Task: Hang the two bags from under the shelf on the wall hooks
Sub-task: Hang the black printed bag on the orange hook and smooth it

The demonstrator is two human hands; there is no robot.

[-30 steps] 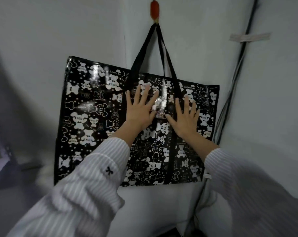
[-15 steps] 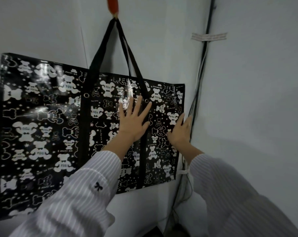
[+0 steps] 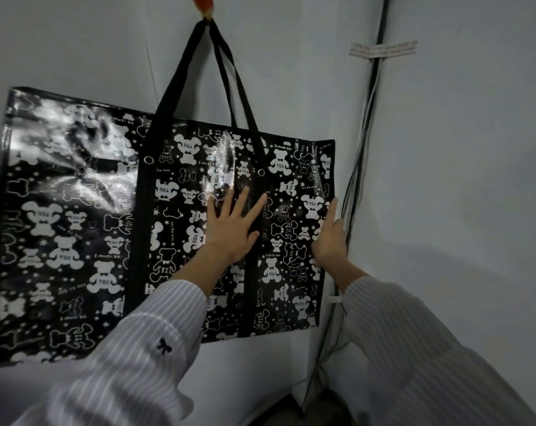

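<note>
Head view. We are looking down our own arms at a glossy black woven-plastic tote bag printed with white teddy bears, which is hanging flat against a pale grey wall. Its black webbing handles are rising well above both hands and meeting on a red wall hook, only partly in view at the top edge. We are pressing the left hand palm-down on the bag's face, fingers straight and spread wide, with the palm lying over the vertical black strap that is running down the panel. We are holding the right hand edge-on at the bag's right border, fingers straight and close together, the index finger pointing up along that border; it is touching the bag and gripping nothing. A further bear-printed panel is extending far to the left of the left hand, and we cannot tell whether it is the same bag or a second one. Just right of the right hand, a bundle of black and white cables is running down the room corner. High above that hand, a strip of pale tape is crossing the cables. White pin-striped sleeves are covering both forearms.
</note>
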